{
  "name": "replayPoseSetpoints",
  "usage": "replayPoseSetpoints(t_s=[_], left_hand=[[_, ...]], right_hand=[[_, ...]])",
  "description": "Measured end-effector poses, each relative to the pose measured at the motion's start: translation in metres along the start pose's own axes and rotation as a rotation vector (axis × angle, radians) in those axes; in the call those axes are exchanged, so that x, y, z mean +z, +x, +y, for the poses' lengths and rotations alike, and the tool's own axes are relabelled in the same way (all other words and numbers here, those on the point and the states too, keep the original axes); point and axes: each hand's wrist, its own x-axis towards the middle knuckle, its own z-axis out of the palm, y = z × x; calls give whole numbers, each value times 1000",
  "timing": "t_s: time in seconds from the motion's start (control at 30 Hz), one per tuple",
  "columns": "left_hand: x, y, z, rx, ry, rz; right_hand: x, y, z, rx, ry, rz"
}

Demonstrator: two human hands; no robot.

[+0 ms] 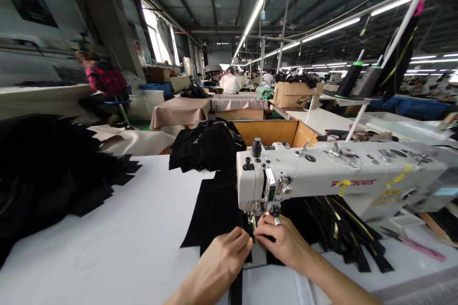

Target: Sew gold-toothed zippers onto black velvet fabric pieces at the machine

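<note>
A white sewing machine [304, 167] stands over the work, its needle area just beyond my fingers. Under the presser foot lies a black zipper [254, 223] with gold teeth, against a black fabric panel [214, 205] that spreads to the left. My left hand [227, 252] has its fingers pinched together at the near end of the zipper. From the other side, my right hand [281, 238] is closed on the zipper close to the foot, thumb and forefinger together. The fingertips partly hide the exact grip. A black strip [236, 288] hangs toward me below the left hand.
Several black zipper strips [343, 233] lie under the machine arm. Pink-handled scissors [418, 245] rest at right. A large pile of black pieces [46, 167] covers the table's left; another black stack [207, 145] sits behind. Thread cones [348, 80] stand upper right. A seated person [105, 78] is far left.
</note>
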Motion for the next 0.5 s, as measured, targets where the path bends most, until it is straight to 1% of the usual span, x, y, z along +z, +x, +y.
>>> replayPoseSetpoints(t_s=[0.07,0.13,0.2,0.3,0.37,0.5], left_hand=[[-4,0,6,17,67,-42],[-5,0,9,27,107,-52],[-3,-1,9,45,131,-64],[0,-2,7,45,145,-83],[2,-3,5,15,118,-75],[6,-6,1,-19,22,7]], right_hand=[[-8,-2,-1,13,56,54],[-15,-4,-2,19,97,117],[-21,-6,-3,4,89,138],[-22,-7,-4,-31,48,112],[-21,-7,-5,-53,36,85],[-17,-8,-6,-96,23,27]])
